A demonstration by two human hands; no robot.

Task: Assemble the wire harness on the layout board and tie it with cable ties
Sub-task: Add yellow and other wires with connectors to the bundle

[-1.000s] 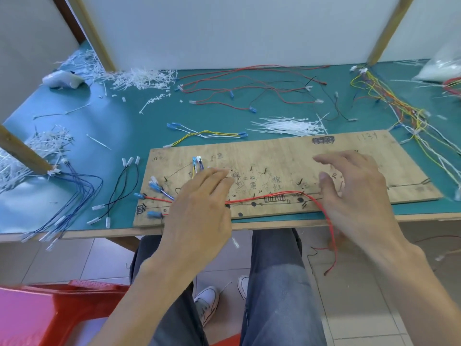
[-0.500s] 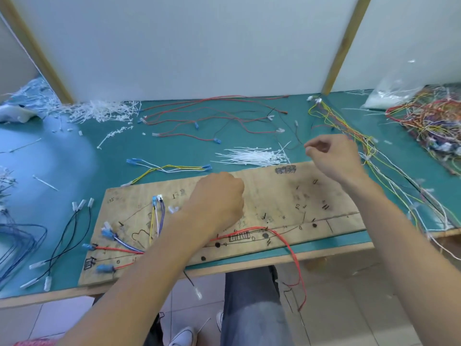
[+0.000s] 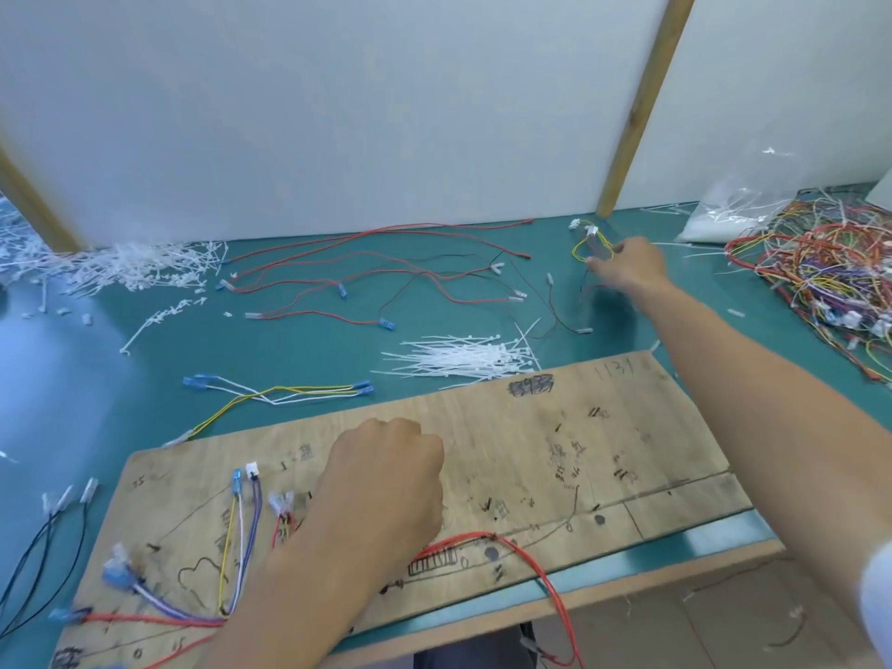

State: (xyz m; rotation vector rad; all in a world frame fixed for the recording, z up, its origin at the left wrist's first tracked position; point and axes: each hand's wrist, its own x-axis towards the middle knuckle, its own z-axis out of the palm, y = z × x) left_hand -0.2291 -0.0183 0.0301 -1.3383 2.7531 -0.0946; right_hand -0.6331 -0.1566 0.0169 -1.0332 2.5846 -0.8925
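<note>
At the far left of the green mat (image 3: 77,369), black wires (image 3: 53,548) with white ends are lying just beside the layout board (image 3: 555,427), and behind them white tie scraps (image 3: 135,265) are lying heaped against the back panel. On the board's left part, purple, white and yellow wires (image 3: 241,538) are running down from a blue terminal and a white connector to join a red lead near the front edge. Beside them the left hand (image 3: 386,485) is resting knuckles-up on the board with its fingers curled under; the palm is hiding whether they are pinching anything. Behind the board, a yellow-and-white wire set (image 3: 285,392) with blue terminals is lying on the mat, and farther back long red wires (image 3: 367,263) are sprawling. A pile of white cable ties (image 3: 463,357) is sitting just behind the board's middle. A red wire (image 3: 526,560) is arching over the board's front edge and hanging off the table. Toward the right, the right hand (image 3: 632,265) is lying stretched far out over the mat, its fingertips meeting a yellow wire loop (image 3: 592,243) with white connectors; blur is making it impossible to tell whether they are gripping it. At the far right, a tangle of coloured harnesses (image 3: 830,272) is lying beside a clear plastic bag (image 3: 719,219).
</note>
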